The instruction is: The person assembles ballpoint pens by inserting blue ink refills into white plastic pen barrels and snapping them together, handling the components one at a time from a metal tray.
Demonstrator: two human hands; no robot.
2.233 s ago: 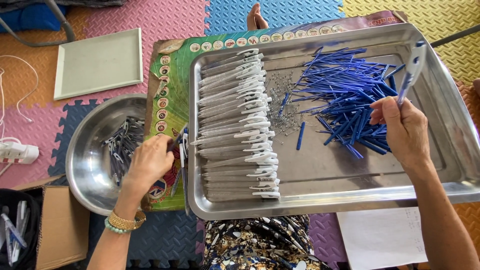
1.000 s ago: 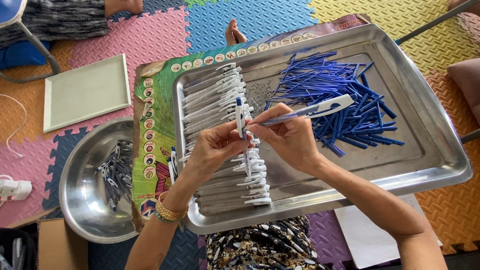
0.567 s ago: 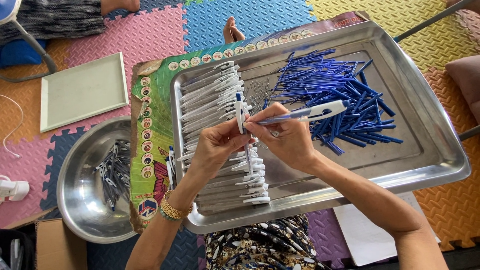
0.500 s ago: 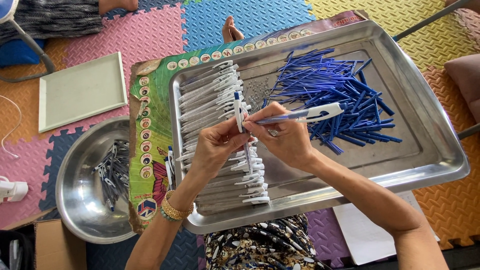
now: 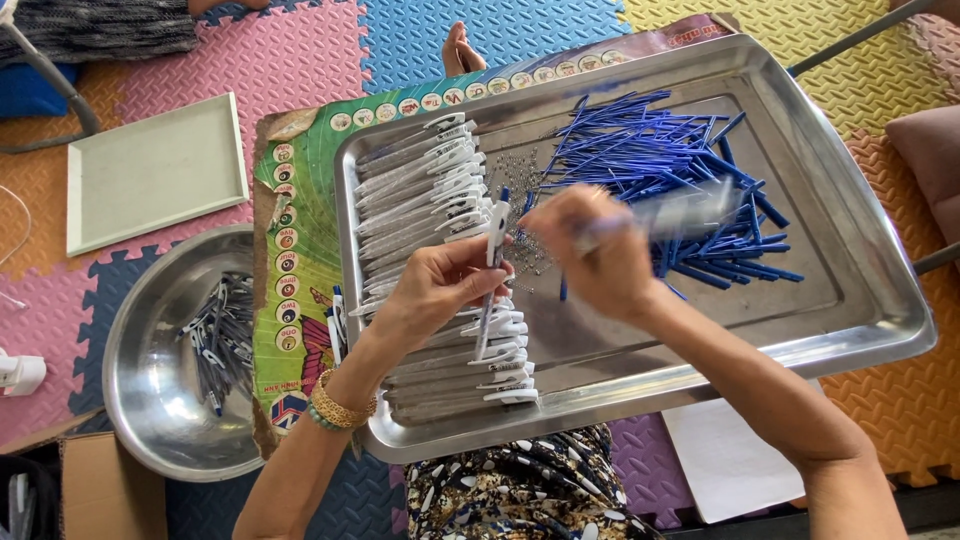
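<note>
My left hand (image 5: 440, 285) holds a white pen part with a clip (image 5: 494, 252) upright over the row of white pen barrels (image 5: 440, 260) stacked along the left side of the steel tray (image 5: 850, 240). Blurred by motion, my right hand (image 5: 598, 255) grips a white pen barrel (image 5: 680, 213) that points right, over the tray's middle. A heap of blue refills (image 5: 665, 175) lies in the tray's far right half. Small metal springs (image 5: 522, 190) are scattered between barrels and refills.
A round steel bowl (image 5: 140, 400) with assembled pens stands left of the tray. A green printed sheet (image 5: 300, 250) lies under the tray. A white flat tray (image 5: 150, 170) sits at the far left, white paper (image 5: 730, 460) near the front, a cardboard box (image 5: 100, 490) at the lower left.
Both hands came together over the tray from apart. In the last second my right hand shifted right with its barrel, away from the part in my left hand.
</note>
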